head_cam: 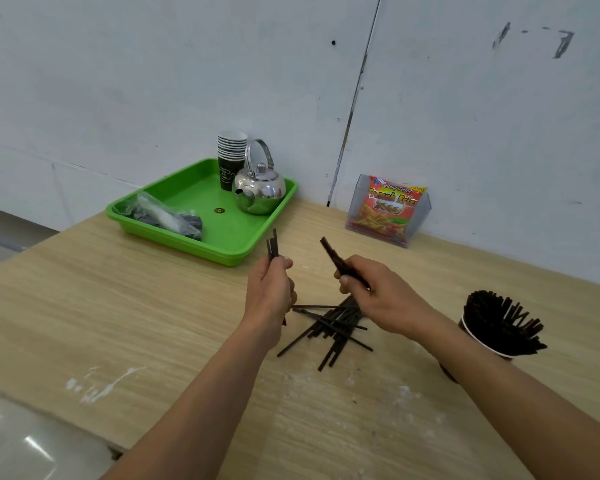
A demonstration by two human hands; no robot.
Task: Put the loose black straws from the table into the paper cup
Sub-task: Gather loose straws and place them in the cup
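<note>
Black straws are lying in a crossed heap on the pale wooden worktop, just under and between the two hands. The left hand is pinching a small bunch upright between thumb and curled fingers. The right hand is gripping a thicker bunch, with its fingers wrapped round it and the ends tilting up and to the left. The paper cup is standing well to the right, close beside the right forearm, and it is bristling with straws that are fanning out past its rim.

That crowding is probably the main hazard. Any bunch being pushed in is likely to catch on the splayed ends, buckling or levering others out onto the worktop. The cup looks light and top-heavy, so a sideways shove from the hand or a brush from the forearm could be tipping it over and spilling the lot. Neither bunch looks squared up at its ends, so single straws may be slipping free on the way across. The crossed heap is also risking a flick: lifting one straw could be dragging its neighbours towards the worktop's near edge.
</note>
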